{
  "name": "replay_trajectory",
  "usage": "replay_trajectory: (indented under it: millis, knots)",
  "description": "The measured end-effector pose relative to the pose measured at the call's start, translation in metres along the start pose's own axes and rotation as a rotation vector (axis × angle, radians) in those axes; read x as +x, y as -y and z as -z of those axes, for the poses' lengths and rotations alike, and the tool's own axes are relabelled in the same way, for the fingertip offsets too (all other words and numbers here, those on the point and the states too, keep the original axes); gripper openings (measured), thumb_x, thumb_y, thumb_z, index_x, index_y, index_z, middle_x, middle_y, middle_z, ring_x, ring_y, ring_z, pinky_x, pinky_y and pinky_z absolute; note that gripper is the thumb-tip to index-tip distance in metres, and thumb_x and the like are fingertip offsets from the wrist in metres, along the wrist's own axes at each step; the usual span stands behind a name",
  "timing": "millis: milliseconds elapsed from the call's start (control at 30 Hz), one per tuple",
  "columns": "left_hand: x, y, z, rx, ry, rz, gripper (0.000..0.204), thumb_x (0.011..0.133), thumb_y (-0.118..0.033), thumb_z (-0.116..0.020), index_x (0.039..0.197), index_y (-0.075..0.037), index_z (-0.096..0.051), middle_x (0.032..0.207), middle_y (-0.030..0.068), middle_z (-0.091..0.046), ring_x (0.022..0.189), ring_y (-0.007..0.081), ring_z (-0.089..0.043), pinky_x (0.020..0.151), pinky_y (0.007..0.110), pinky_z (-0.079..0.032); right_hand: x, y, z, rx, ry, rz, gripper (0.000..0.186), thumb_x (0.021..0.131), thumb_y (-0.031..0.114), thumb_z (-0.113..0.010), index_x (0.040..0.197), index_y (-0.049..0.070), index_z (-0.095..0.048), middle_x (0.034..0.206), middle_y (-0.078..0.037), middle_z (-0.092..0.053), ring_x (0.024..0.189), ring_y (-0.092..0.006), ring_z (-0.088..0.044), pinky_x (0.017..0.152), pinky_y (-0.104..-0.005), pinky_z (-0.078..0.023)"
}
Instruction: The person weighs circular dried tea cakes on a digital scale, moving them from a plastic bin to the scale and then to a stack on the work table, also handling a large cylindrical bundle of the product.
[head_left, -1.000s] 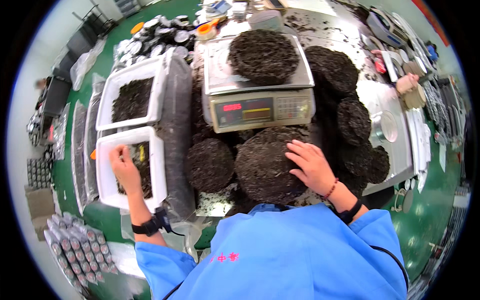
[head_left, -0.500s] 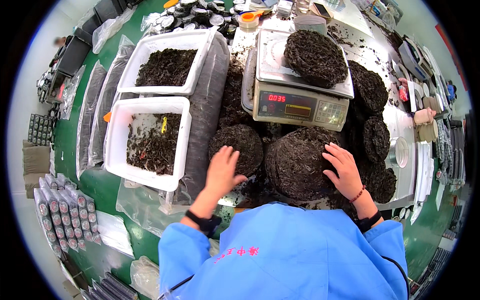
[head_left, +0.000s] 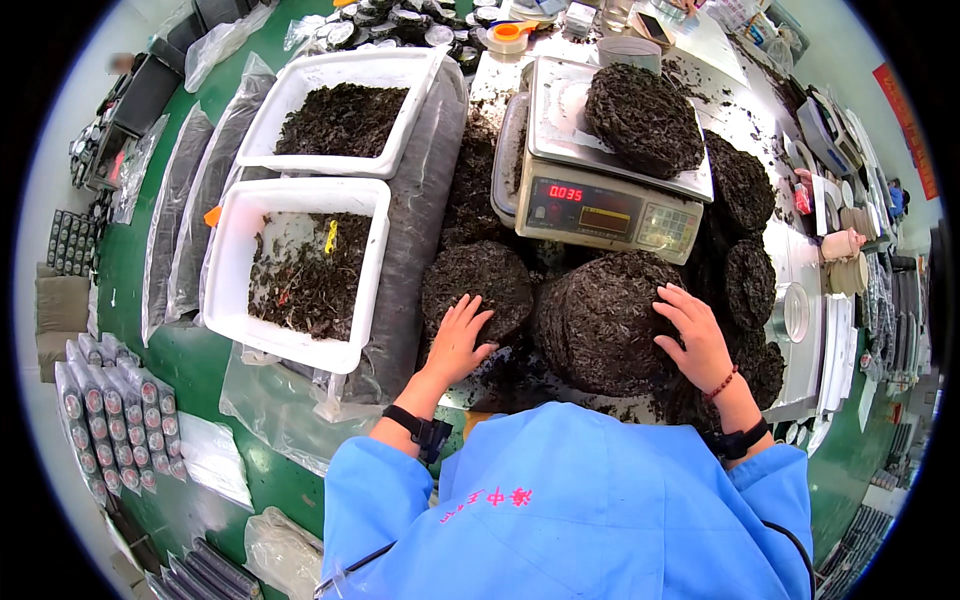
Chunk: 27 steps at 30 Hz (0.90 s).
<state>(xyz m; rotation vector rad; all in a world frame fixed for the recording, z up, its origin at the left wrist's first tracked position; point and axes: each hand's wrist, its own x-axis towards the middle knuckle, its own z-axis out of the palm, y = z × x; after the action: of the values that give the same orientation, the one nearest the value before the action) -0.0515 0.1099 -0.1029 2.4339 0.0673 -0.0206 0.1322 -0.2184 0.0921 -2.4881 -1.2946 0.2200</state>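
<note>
My left hand (head_left: 456,340), fingers spread, rests on the near edge of a dark round cake of dried, seaweed-like leaf (head_left: 478,290). Beside it stands a thicker dark stack of such cakes (head_left: 605,325). Along the stack's right side lies my right hand (head_left: 694,335), open, with the fingers stretched toward its top. Behind both is a digital scale (head_left: 612,215) with a lit red display. Another round dark cake (head_left: 645,120) sits tilted on the scale's metal plate. Neither hand grips anything.
Two white plastic trays (head_left: 378,270) with dark loose leaf stand on the left, beside long filled plastic bags (head_left: 410,225). More dark cakes (head_left: 748,278) are piled right of the scale. An orange tape dispenser (head_left: 510,32) and a clear round container (head_left: 792,308) lie farther off.
The whole view has shifted slightly. Both hands stay at the same cakes, with only small finger movement. The cake on the scale has not moved.
</note>
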Motion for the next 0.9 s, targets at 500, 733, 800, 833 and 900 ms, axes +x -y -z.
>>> replay_trajectory:
  millis: [500,733,800,833,900]
  knots:
    - [0.0,-0.019,-0.018,0.191,-0.207,0.065,0.06,0.071,-0.032,-0.078,0.117,-0.004,-0.051,0.135,0.0192,-0.039,0.134,0.0398,-0.03,0.109,0.053,-0.026,0.001,0.004,0.001,-0.025,0.034,-0.015,0.049,0.073,0.005,-0.075,0.119,0.006,-0.059,0.135,-0.011,-0.053,0.13,-0.0296,-0.046,0.107,-0.04,-0.038]
    - [0.003,-0.005,-0.013,-0.058,-0.142,0.105,0.048,0.073,-0.025,-0.076,0.111,-0.005,-0.053,0.134,0.0189,-0.041,0.133,0.0381,-0.033,0.109,0.049,-0.029,0.002,0.002,0.004,-0.014,0.043,-0.002,0.049,0.073,0.005,-0.075,0.119,0.006,-0.059,0.135,-0.011,-0.053,0.129,-0.0298,-0.046,0.106,-0.0401,-0.038]
    - [0.003,-0.004,-0.009,-0.093,-0.138,0.137,0.045,0.073,-0.022,-0.073,0.11,-0.005,-0.054,0.134,0.0185,-0.042,0.132,0.0377,-0.034,0.109,0.047,-0.03,0.002,0.002,0.005,-0.004,0.046,0.004,0.048,0.074,0.005,-0.075,0.119,0.006,-0.059,0.134,-0.011,-0.053,0.129,-0.0299,-0.046,0.106,-0.0401,-0.038]
    - [0.001,-0.005,-0.007,-0.061,-0.147,0.14,0.043,0.073,-0.02,-0.071,0.11,-0.005,-0.055,0.135,0.018,-0.042,0.132,0.0374,-0.035,0.109,0.047,-0.03,0.002,0.002,0.005,0.001,0.046,0.006,0.048,0.074,0.006,-0.075,0.119,0.006,-0.059,0.134,-0.011,-0.053,0.129,-0.03,-0.046,0.106,-0.04,-0.039]
    - [-0.001,-0.015,-0.009,0.115,-0.196,0.095,0.039,0.074,-0.016,-0.068,0.11,-0.005,-0.057,0.135,0.017,-0.045,0.131,0.0367,-0.038,0.108,0.046,-0.033,0.002,0.002,0.004,-0.003,0.041,0.006,0.047,0.074,0.006,-0.074,0.119,0.006,-0.059,0.134,-0.011,-0.054,0.129,-0.0302,-0.046,0.106,-0.04,-0.039]
